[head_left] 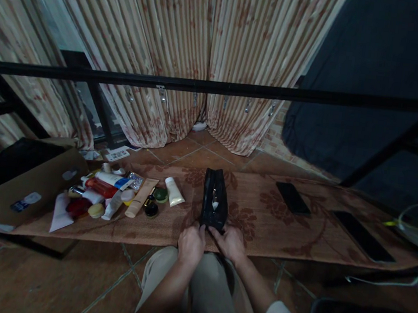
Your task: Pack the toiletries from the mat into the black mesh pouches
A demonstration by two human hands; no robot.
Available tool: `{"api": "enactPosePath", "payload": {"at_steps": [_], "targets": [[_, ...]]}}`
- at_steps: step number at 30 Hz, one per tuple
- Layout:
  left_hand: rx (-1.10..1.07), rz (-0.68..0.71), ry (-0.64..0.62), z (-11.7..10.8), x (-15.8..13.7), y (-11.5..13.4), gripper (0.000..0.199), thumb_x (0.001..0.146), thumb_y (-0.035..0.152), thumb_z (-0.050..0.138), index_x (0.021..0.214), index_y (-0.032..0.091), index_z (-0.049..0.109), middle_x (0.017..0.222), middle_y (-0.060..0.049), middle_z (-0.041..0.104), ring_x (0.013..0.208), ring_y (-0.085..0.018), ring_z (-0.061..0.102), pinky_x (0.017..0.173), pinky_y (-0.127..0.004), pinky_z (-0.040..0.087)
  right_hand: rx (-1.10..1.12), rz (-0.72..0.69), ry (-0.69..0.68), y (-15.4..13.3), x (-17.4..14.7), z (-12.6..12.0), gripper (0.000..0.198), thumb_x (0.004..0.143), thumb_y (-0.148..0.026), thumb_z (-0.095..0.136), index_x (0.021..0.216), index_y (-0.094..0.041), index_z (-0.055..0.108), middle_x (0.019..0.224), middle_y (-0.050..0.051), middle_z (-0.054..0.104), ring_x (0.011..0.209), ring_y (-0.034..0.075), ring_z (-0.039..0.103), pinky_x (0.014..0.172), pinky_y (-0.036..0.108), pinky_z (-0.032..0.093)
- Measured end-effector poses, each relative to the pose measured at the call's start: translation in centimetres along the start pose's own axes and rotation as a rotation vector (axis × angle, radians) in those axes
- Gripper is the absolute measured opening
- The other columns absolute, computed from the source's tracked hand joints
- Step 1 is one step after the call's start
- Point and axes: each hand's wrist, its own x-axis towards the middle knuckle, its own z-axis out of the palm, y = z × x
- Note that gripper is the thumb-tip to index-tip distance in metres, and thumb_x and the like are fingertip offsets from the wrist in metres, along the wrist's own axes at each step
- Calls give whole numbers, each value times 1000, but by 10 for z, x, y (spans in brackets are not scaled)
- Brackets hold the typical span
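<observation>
A black zippered pouch [210, 192] stands lengthwise in front of me on the brown patterned cloth [253, 197]. Something small and pale shows at its top opening; I cannot make out what. At the pouch's near end, my left hand [191, 243] is closed, pinching the lower left corner. My right hand [232, 243] grips the same end from the right, thumb pointing towards the left hand. Left of the pouch lies a white tube [174, 192] with a gold end, apart from both hands.
Several cosmetic tubes and jars lie heaped on the left, among them a beige tube [142, 198] and a red bottle [100, 187]. Beside them stands a cardboard box [47, 185]. Two dark phone-like slabs, one nearer [362, 236] and one farther [292, 198], lie right. A black bar [217, 87] crosses behind.
</observation>
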Motion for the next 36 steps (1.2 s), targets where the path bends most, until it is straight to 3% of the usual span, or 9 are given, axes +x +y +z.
{"api": "enactPosePath", "payload": {"at_steps": [7,19,36], "targets": [[-23,8,166,-5,-4,2,34,90,35,38,103,15,61,109,-13,62,92,-21,62,71,-27,44,28,-12,32,-3,-1,-2,36,80,-51,52,82,-20,70,85,6,70,78,18,64,66,22,42],[-255,-35,241,1,-6,1,20,85,31,49,99,19,58,89,-5,66,81,-17,63,68,-26,41,70,-54,-18,1,-1,-1,42,83,-52,44,80,-21,71,82,7,70,72,19,66,61,23,41],[-212,-22,144,1,-2,2,17,88,24,41,89,22,58,83,-2,66,78,-16,62,63,-24,37,60,-17,-29,2,-3,4,50,81,-58,42,74,-18,71,64,7,68,52,16,59,52,23,37]]}}
